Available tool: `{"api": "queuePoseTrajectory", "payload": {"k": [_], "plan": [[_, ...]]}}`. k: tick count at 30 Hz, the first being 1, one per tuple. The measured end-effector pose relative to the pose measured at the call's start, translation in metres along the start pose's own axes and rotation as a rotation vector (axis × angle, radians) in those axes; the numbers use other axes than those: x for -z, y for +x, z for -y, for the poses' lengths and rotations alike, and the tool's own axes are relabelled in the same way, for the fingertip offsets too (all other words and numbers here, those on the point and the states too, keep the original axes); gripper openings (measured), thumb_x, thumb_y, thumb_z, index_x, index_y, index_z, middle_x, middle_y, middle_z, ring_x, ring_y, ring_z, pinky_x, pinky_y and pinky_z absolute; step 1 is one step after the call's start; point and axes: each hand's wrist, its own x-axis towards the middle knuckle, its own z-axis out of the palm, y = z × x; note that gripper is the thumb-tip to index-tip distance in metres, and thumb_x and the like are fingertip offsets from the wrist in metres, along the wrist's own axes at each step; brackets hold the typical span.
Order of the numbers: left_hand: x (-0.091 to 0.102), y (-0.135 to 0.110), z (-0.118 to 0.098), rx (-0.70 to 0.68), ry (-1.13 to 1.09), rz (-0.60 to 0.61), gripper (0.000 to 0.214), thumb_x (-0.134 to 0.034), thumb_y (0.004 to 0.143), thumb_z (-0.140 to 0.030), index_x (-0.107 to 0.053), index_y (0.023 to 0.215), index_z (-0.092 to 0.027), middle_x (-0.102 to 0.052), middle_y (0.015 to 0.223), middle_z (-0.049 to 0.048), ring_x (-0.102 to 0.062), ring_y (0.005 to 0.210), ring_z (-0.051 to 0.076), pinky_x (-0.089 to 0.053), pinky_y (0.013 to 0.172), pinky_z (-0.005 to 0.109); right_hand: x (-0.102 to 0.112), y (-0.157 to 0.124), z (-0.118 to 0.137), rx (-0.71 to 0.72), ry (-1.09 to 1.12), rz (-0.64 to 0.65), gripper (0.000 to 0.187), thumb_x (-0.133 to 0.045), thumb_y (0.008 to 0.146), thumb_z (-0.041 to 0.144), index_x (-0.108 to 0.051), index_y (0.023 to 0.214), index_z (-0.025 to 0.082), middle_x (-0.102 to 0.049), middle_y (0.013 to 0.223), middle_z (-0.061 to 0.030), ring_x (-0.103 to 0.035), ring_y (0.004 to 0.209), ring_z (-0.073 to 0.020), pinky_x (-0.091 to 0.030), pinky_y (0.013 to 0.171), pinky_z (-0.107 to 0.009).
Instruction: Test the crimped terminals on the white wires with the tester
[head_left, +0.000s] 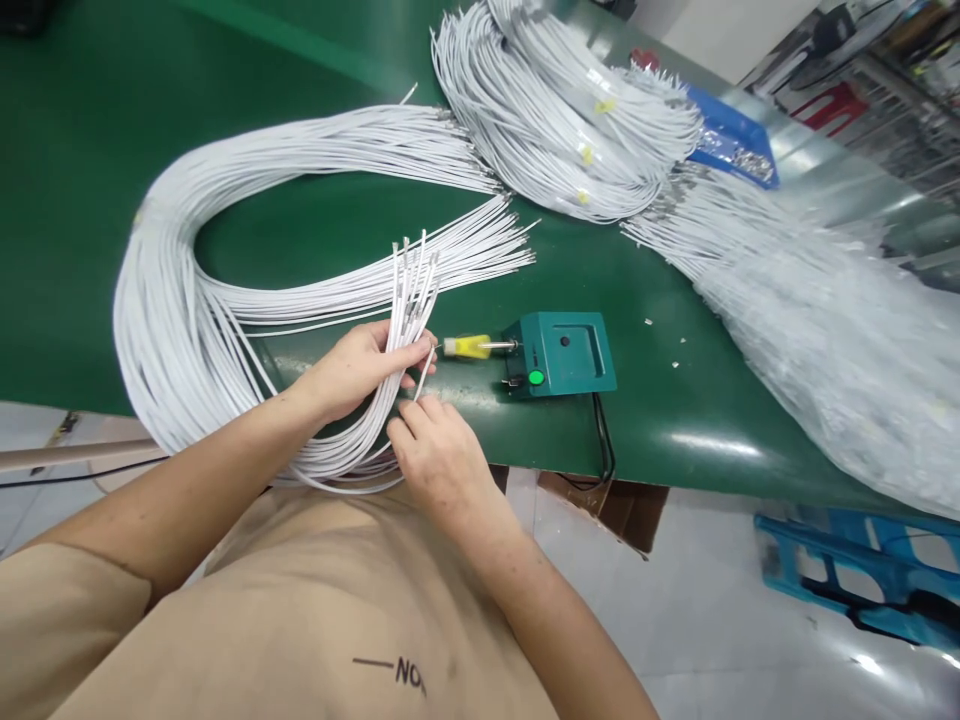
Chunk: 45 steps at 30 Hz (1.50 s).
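My left hand (367,365) is closed around a bunch of white wires (411,285), whose tips stand up above my thumb. Just below it, my right hand (442,445) pinches a white wire at the near side of the bunch. To the right of my left fingertips is a yellow-handled tool bit (471,347) that sticks out of a small teal machine (566,352) with a green button. A large looped bundle of white wires (169,250) curves over the green table on the left, and part of it hangs near my body.
Coiled white wire bundles (555,110) with yellow ties lie at the back. Beside them stands a blue tray (731,140) with small metal parts. Plastic-wrapped wires (825,310) cover the right side. A black cord (602,440) drops over the table edge near a cardboard box (637,510).
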Motion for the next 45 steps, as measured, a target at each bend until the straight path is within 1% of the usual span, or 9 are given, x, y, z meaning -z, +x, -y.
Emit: {"api": "queuePoseTrajectory", "payload": {"k": [12,16,21,25,27,30,32,38,45], "plan": [[0.004,-0.007,0.000,-0.053,0.115,0.052,0.026,-0.067,0.077,-0.039,-0.063,0.076,-0.014,-0.055,0.063,-0.0009,-0.045,0.053,0.008,-0.036,0.054,0.022,0.001,-0.004,0.011,0.005,0.013,-0.090,0.021,-0.046,0.087,0.010,-0.055,0.070,0.017,-0.056,0.074,-0.0058,-0.043,0.073,-0.0205,-0.036,0.064,-0.033],[0.001,-0.010,-0.004,0.044,0.039,0.111,0.028,-0.068,0.076,-0.039,-0.060,0.071,-0.013,-0.052,0.064,-0.0021,-0.043,0.053,0.006,-0.034,0.052,0.020,0.001,-0.004,0.014,-0.009,0.023,-0.080,0.021,-0.045,0.087,0.009,-0.055,0.070,0.017,-0.056,0.073,-0.0061,-0.044,0.073,-0.0206,-0.035,0.063,-0.032],[-0.002,-0.010,-0.007,0.161,-0.143,0.117,0.024,-0.071,0.074,-0.034,-0.068,0.085,-0.013,-0.061,0.079,0.0013,-0.053,0.067,0.008,-0.045,0.065,0.021,0.012,-0.016,0.020,-0.108,0.137,0.111,0.017,-0.047,0.086,0.011,-0.058,0.075,0.017,-0.060,0.072,-0.0048,-0.049,0.069,-0.0185,-0.034,0.060,-0.031],[0.002,-0.008,0.000,0.087,-0.042,0.047,0.030,-0.073,0.072,-0.034,-0.070,0.094,-0.015,-0.065,0.080,0.0025,-0.058,0.074,0.012,-0.047,0.074,0.026,0.034,-0.024,0.010,-0.268,0.432,0.365,0.016,-0.054,0.084,0.023,-0.061,0.070,0.018,-0.060,0.058,-0.0001,-0.047,0.052,-0.0127,-0.028,0.051,-0.028],[0.003,-0.009,0.002,0.024,0.099,0.040,0.033,-0.072,0.072,-0.036,-0.070,0.097,-0.015,-0.067,0.077,0.0024,-0.058,0.071,0.013,-0.046,0.071,0.026,0.042,-0.018,-0.007,-0.446,0.628,0.244,0.024,-0.052,0.086,0.026,-0.061,0.065,0.019,-0.060,0.058,0.0015,-0.048,0.052,-0.0099,-0.032,0.053,-0.025],[0.001,-0.013,0.003,-0.034,0.227,0.038,0.035,-0.072,0.072,-0.037,-0.068,0.100,-0.016,-0.067,0.075,0.0016,-0.060,0.070,0.015,-0.045,0.068,0.028,0.044,0.002,-0.037,-0.732,0.861,-0.244,0.024,-0.051,0.087,0.039,-0.062,0.079,0.020,-0.061,0.064,0.0027,-0.050,0.054,-0.0088,-0.037,0.055,-0.024],[-0.002,-0.016,0.002,-0.032,0.247,0.061,0.035,-0.072,0.071,-0.036,-0.066,0.098,-0.016,-0.067,0.075,0.0015,-0.061,0.069,0.016,-0.046,0.067,0.028,0.039,0.015,-0.051,-0.792,1.015,-0.396,0.024,-0.058,0.082,0.043,-0.062,0.086,0.020,-0.059,0.065,0.0039,-0.045,0.050,-0.0073,-0.036,0.052,-0.023],[-0.005,-0.015,-0.001,-0.071,0.076,0.018,0.027,-0.074,0.069,-0.033,-0.059,0.084,-0.016,-0.065,0.078,0.0001,-0.060,0.067,0.012,-0.046,0.063,0.024,0.023,0.033,-0.046,-0.730,1.368,-0.459,0.018,-0.069,0.073,0.033,-0.061,0.071,0.017,-0.055,0.062,0.0052,-0.042,0.048,-0.0048,-0.036,0.049,-0.021],[-0.009,-0.013,-0.006,-0.105,0.230,-0.056,0.024,-0.072,0.069,-0.030,-0.055,0.080,-0.016,-0.062,0.070,-0.0024,-0.052,0.059,0.009,-0.041,0.057,0.021,0.021,0.030,-0.038,-0.797,1.412,-0.488,0.014,-0.070,0.071,0.029,-0.065,0.076,0.017,-0.061,0.067,0.0036,-0.043,0.049,-0.0052,-0.034,0.048,-0.021]]}}
